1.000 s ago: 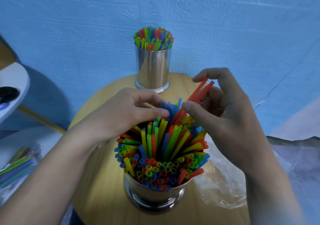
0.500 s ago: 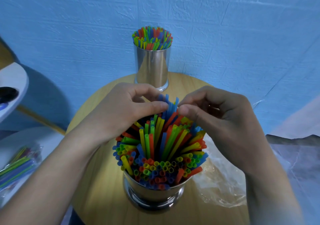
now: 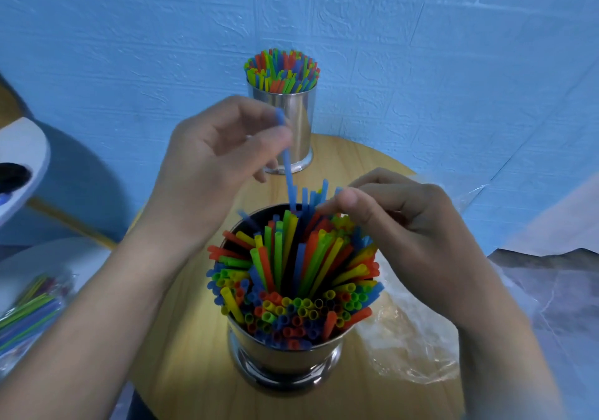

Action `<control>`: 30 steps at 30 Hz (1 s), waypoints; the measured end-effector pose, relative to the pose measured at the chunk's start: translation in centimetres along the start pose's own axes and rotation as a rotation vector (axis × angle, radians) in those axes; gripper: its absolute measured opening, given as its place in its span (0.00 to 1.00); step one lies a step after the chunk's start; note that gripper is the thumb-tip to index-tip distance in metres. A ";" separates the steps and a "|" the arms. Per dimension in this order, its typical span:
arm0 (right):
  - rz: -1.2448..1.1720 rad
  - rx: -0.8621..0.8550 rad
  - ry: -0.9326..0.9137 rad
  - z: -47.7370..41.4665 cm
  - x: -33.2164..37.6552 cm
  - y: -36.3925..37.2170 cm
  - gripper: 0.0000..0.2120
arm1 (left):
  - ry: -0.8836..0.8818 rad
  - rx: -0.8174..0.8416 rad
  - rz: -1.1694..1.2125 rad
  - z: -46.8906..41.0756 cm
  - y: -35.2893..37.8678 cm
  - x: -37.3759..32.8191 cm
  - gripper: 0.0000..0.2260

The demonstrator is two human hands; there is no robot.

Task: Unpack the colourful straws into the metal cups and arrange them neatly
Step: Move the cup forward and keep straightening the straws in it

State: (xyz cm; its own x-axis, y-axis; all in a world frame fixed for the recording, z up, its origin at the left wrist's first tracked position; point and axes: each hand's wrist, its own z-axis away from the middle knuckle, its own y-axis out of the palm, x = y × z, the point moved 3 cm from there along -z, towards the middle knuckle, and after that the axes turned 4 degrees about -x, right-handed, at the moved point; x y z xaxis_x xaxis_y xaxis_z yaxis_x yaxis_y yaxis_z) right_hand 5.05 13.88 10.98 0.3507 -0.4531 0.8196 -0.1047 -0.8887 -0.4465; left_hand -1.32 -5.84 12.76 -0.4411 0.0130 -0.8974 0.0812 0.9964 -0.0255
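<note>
A metal cup (image 3: pixel 285 359) stands at the near edge of the round wooden table (image 3: pixel 194 355), crammed with colourful straws (image 3: pixel 291 274) that fan outward. My left hand (image 3: pixel 214 167) is raised above the cup's far side and pinches a single blue straw (image 3: pixel 287 173), its lower end still among the others. My right hand (image 3: pixel 398 225) hovers at the cup's far right rim, thumb and fingers curled onto the tops of some straws there. A second metal cup (image 3: pixel 299 121), full of upright straws, stands at the back against the blue wall.
An empty clear plastic wrapper (image 3: pixel 408 345) lies crumpled on the table to the right of the near cup. A packet of straws (image 3: pixel 29 312) lies on a white surface at lower left. A white round tabletop (image 3: pixel 22 167) juts in at the left.
My left hand has risen from the bundle, drawing one blue straw upward. My right hand has sunk onto the straw tops at the right rim; the red straws it held a second ago are down.
</note>
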 end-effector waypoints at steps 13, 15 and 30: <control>-0.097 -0.117 -0.017 -0.2 0.4 -0.3 0.08 | -0.031 -0.450 0.352 -0.3 -3.0 0.1 0.04; -0.155 -0.129 -0.018 -0.3 0.8 -0.3 0.08 | -0.086 -0.430 0.377 -0.1 -2.8 0.3 0.04; -0.373 -0.368 -0.061 -0.3 0.5 -0.8 0.06 | -0.363 0.164 -0.132 1.4 -0.9 1.8 0.13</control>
State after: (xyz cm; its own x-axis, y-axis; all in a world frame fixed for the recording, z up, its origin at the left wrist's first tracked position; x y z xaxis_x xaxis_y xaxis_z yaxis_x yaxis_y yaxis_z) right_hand 5.05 14.33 11.89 0.4790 -0.1057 0.8714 -0.2783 -0.9598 0.0365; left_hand -0.93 -6.80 10.58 -0.1164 -0.1736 -0.9779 0.1996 0.9604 -0.1943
